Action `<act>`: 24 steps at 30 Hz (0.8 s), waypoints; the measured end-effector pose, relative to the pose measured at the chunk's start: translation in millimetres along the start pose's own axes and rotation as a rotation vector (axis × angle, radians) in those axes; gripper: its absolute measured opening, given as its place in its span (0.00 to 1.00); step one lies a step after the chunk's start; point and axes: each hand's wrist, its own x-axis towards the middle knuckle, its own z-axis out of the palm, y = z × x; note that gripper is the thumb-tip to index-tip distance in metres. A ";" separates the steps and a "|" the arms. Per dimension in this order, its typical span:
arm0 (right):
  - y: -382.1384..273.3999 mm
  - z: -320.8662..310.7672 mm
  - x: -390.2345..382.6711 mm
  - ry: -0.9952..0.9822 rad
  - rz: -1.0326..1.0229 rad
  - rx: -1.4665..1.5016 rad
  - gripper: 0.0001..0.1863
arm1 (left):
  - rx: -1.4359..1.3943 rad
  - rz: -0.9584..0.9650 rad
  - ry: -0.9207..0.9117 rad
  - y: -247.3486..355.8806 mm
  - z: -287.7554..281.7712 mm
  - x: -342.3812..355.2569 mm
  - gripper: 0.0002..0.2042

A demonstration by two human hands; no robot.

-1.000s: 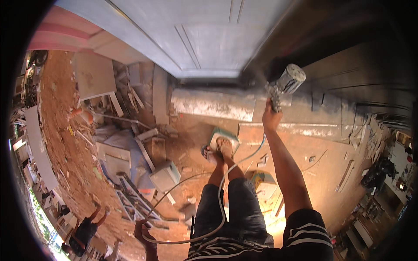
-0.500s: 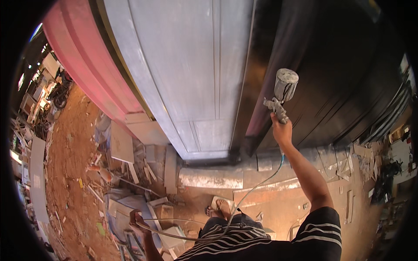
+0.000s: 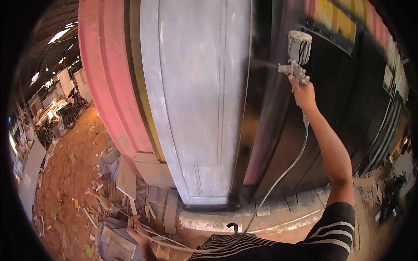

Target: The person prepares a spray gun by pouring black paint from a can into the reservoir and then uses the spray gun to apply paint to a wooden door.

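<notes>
Spraying looks to be the step in hand: silver metal spray gun with a round, smeared cup on top [image 3: 298, 69] is sitting upper right, before the black-coated wall [image 3: 365, 108], nozzle pointing left, thin mist drifting toward the dark vertical strip [image 3: 260, 69] beside the pale blue-grey flat panel [image 3: 196, 95]. Next pass is probably calling for an even gap from the surface and slack in the hose. Right hand [image 3: 303, 93] is closing around the gun's handle; trigger pull not showing clearly. Left hand [image 3: 137, 229], low left, is curling mostly closed around the pale flexible hose [image 3: 273, 187]; can't tell how tightly. Hose is running from gun down past the white-striped black shirt [image 3: 331, 226]. Pink ribbed panel [image 3: 104, 87] is standing left.
</notes>
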 end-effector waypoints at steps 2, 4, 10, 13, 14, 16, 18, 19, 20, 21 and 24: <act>-24.9 -7.0 21.3 0.029 -0.040 0.009 0.20 | -0.042 0.006 0.029 -3.1 0.0 -3.7 0.11; -59.0 -16.8 35.6 0.037 -0.043 0.032 0.20 | -0.063 -0.015 0.029 -3.4 -1.1 -6.2 0.16; -123.7 -34.1 106.0 0.127 -0.190 0.095 0.26 | -0.098 -0.031 0.040 10.5 9.0 -8.7 0.30; -157.1 -39.3 127.1 0.186 -0.238 0.074 0.30 | -0.110 -0.041 0.010 14.0 8.7 -10.1 0.20; -163.8 -41.0 142.9 0.222 -0.259 0.072 0.31 | -0.098 -0.053 -0.002 16.2 8.6 -10.0 0.15; -181.3 -45.5 174.8 0.291 -0.302 0.066 0.33 | -0.151 0.005 0.016 14.6 10.5 -10.3 0.19; -200.9 -52.7 190.4 0.304 -0.308 0.033 0.35 | -0.176 0.016 0.017 21.4 8.9 -10.8 0.22; -209.7 -53.9 197.0 0.316 -0.334 0.008 0.35 | -0.167 0.018 -0.007 19.9 9.3 -12.0 0.19; -215.7 -54.8 201.9 0.328 -0.361 -0.019 0.35 | -0.158 0.019 -0.031 15.4 9.2 -14.5 0.16; -227.1 -52.7 200.7 0.346 -0.359 -0.005 0.34 | -0.146 0.019 -0.050 10.3 6.8 -17.8 0.14; -263.9 -54.3 195.6 0.406 -0.357 0.039 0.32 | -0.929 -0.367 0.002 -81.9 4.6 -30.0 0.15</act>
